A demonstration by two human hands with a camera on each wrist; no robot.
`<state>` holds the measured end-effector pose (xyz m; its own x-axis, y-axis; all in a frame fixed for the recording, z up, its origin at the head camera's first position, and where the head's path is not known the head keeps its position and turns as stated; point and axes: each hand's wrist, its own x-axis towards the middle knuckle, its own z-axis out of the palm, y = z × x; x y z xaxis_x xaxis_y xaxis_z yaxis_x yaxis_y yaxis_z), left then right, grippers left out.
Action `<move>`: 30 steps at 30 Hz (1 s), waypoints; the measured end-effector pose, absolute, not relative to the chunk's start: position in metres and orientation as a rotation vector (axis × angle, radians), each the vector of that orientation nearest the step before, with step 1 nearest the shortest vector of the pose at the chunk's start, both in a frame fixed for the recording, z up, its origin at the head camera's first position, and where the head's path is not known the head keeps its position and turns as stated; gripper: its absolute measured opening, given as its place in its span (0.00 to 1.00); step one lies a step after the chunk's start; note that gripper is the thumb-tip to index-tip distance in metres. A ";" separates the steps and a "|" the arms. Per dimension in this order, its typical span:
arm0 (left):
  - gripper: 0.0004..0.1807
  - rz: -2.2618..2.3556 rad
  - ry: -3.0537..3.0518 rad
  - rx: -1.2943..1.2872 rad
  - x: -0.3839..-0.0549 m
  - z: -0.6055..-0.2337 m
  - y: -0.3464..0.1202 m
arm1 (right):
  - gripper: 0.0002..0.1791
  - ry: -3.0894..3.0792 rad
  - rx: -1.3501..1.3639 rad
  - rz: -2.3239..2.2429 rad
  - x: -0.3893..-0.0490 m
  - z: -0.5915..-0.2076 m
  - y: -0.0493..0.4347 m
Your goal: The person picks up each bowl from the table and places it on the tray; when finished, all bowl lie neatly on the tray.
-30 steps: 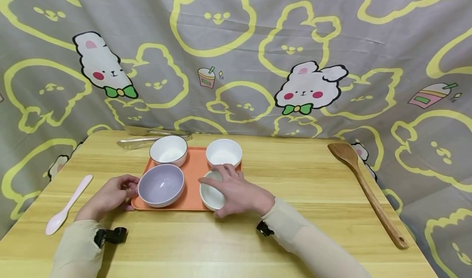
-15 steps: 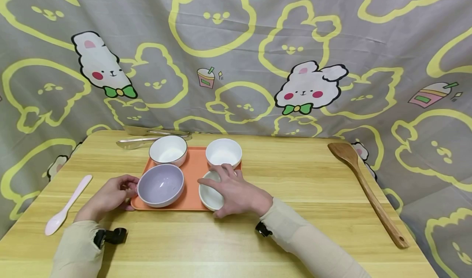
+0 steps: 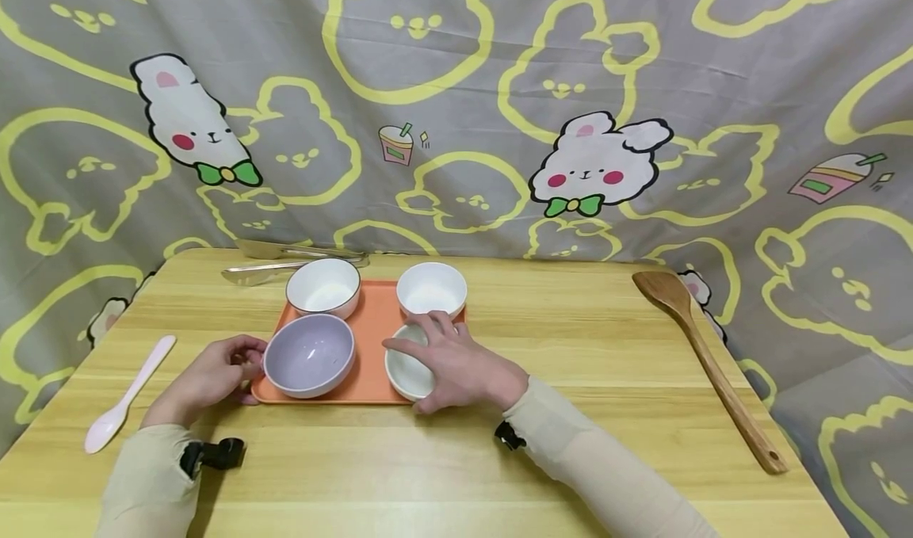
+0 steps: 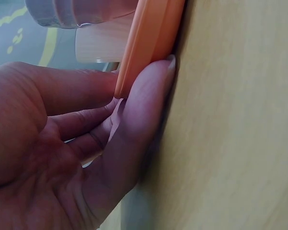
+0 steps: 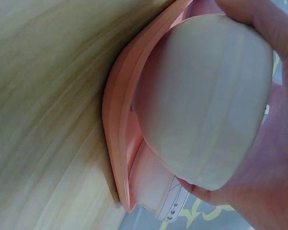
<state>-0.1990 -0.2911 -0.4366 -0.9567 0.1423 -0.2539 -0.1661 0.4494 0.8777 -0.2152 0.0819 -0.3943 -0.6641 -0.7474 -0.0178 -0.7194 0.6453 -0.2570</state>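
Note:
An orange tray (image 3: 374, 316) bears a lavender bowl (image 3: 310, 356) at front left and a pale bowl (image 3: 408, 373) at front right. Behind them stand a white bowl with a dark rim (image 3: 323, 286) and a plain white bowl (image 3: 431, 286). My left hand (image 3: 214, 375) pinches the tray's left edge beside the lavender bowl; the left wrist view has the orange rim (image 4: 153, 38) between thumb and fingers. My right hand (image 3: 464, 370) spans the pale bowl from above. In the right wrist view its thumb and fingers grip opposite sides of that bowl (image 5: 206, 100), over the tray's corner.
A pink spoon (image 3: 128, 399) lies left of my left hand. Metal utensils (image 3: 267, 270) lie behind the tray at the back left. A wooden spatula (image 3: 706, 364) lies along the right side of the table (image 3: 571, 340). Patterned cloth (image 3: 464, 86) hangs behind.
The head view has tilted slightly, so everything appears a little higher. Both hands keep their holds, and the bowls and tray keep their places.

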 end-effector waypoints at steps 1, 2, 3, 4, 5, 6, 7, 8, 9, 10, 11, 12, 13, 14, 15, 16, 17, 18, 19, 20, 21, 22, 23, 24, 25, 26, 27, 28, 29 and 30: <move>0.22 1.510 2.413 -0.021 -0.199 -0.437 -0.291 | 0.51 2.738 -1.227 -0.346 -0.215 -0.395 0.082; 0.22 1.509 2.414 -0.027 -0.198 -0.437 -0.291 | 0.51 2.738 -1.227 -0.347 -0.215 -0.395 0.082; 0.22 1.506 2.415 -0.031 -0.198 -0.437 -0.291 | 0.51 2.738 -1.230 -0.345 -0.215 -0.395 0.082; 0.22 1.499 2.419 -0.036 -0.198 -0.437 -0.291 | 0.50 2.739 -1.233 -0.343 -0.215 -0.395 0.082; 0.22 1.492 2.423 -0.040 -0.197 -0.437 -0.292 | 0.50 2.739 -1.237 -0.337 -0.215 -0.395 0.082; 0.22 1.487 2.427 -0.050 -0.197 -0.437 -0.291 | 0.50 2.739 -1.240 -0.332 -0.216 -0.396 0.082; 0.22 1.485 2.430 -0.060 -0.196 -0.438 -0.291 | 0.50 2.740 -1.245 -0.327 -0.216 -0.396 0.081; 0.22 1.482 2.435 -0.064 -0.196 -0.438 -0.291 | 0.50 2.742 -1.248 -0.321 -0.216 -0.396 0.081; 0.22 1.478 2.442 -0.059 -0.196 -0.438 -0.292 | 0.50 2.744 -1.250 -0.314 -0.216 -0.396 0.081; 0.22 1.476 2.448 -0.056 -0.195 -0.438 -0.292 | 0.50 2.746 -1.250 -0.307 -0.215 -0.396 0.081; 0.22 1.477 2.450 -0.055 -0.195 -0.438 -0.292 | 0.50 2.746 -1.250 -0.302 -0.215 -0.396 0.081; 0.22 1.479 2.452 -0.055 -0.195 -0.438 -0.291 | 0.50 2.745 -1.250 -0.300 -0.215 -0.397 0.081; 0.22 1.475 2.458 -0.050 -0.195 -0.438 -0.291 | 0.51 2.746 -1.251 -0.297 -0.215 -0.396 0.081; 0.22 1.466 2.467 -0.041 -0.195 -0.439 -0.291 | 0.51 2.743 -1.248 -0.296 -0.215 -0.397 0.081; 0.22 1.459 2.477 -0.032 -0.196 -0.439 -0.291 | 0.51 2.743 -1.246 -0.294 -0.215 -0.396 0.081; 0.22 1.453 2.485 -0.031 -0.196 -0.439 -0.290 | 0.51 2.743 -1.248 -0.291 -0.214 -0.396 0.081; 0.22 1.447 2.492 -0.028 -0.197 -0.439 -0.290 | 0.51 2.744 -1.249 -0.289 -0.214 -0.396 0.081; 0.22 1.436 2.502 -0.024 -0.198 -0.438 -0.289 | 0.51 2.746 -1.251 -0.285 -0.215 -0.396 0.081; 0.21 1.427 2.510 -0.021 -0.199 -0.438 -0.289 | 0.51 2.751 -1.256 -0.281 -0.215 -0.396 0.081; 0.21 1.419 2.520 -0.018 -0.199 -0.438 -0.289 | 0.51 2.753 -1.257 -0.281 -0.215 -0.395 0.082; 0.21 1.410 2.529 -0.019 -0.199 -0.437 -0.289 | 0.50 2.756 -1.261 -0.284 -0.215 -0.395 0.083; 0.20 1.400 2.537 -0.026 -0.198 -0.436 -0.289 | 0.50 2.755 -1.265 -0.298 -0.215 -0.394 0.084; 0.20 1.388 2.546 -0.032 -0.197 -0.435 -0.290 | 0.50 2.753 -1.264 -0.313 -0.215 -0.394 0.085; 0.19 1.367 2.567 -0.034 -0.196 -0.433 -0.290 | 0.49 2.753 -1.257 -0.326 -0.215 -0.393 0.087; 0.19 1.336 2.604 -0.029 -0.194 -0.431 -0.291 | 0.49 2.753 -1.237 -0.346 -0.216 -0.392 0.090; 0.18 1.292 2.658 -0.021 -0.193 -0.428 -0.291 | 0.49 2.752 -1.209 -0.363 -0.216 -0.391 0.093; 0.18 1.247 2.712 -0.018 -0.191 -0.426 -0.290 | 0.49 2.755 -1.175 -0.377 -0.216 -0.391 0.097; 0.17 1.187 2.785 -0.006 -0.190 -0.423 -0.289 | 0.48 2.760 -1.133 -0.395 -0.216 -0.390 0.102; 0.17 1.129 2.860 0.012 -0.189 -0.420 -0.288 | 0.46 2.768 -1.087 -0.403 -0.216 -0.390 0.107; 0.18 1.065 2.945 0.029 -0.189 -0.416 -0.286 | 0.45 2.777 -1.038 -0.420 -0.216 -0.389 0.113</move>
<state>-0.1887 -0.2865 -0.4163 -0.9998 0.0210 -0.0029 0.0143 0.7685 0.6396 -0.2162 0.1133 -0.3889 -0.7500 -0.6602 -0.0396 -0.6191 0.7218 -0.3095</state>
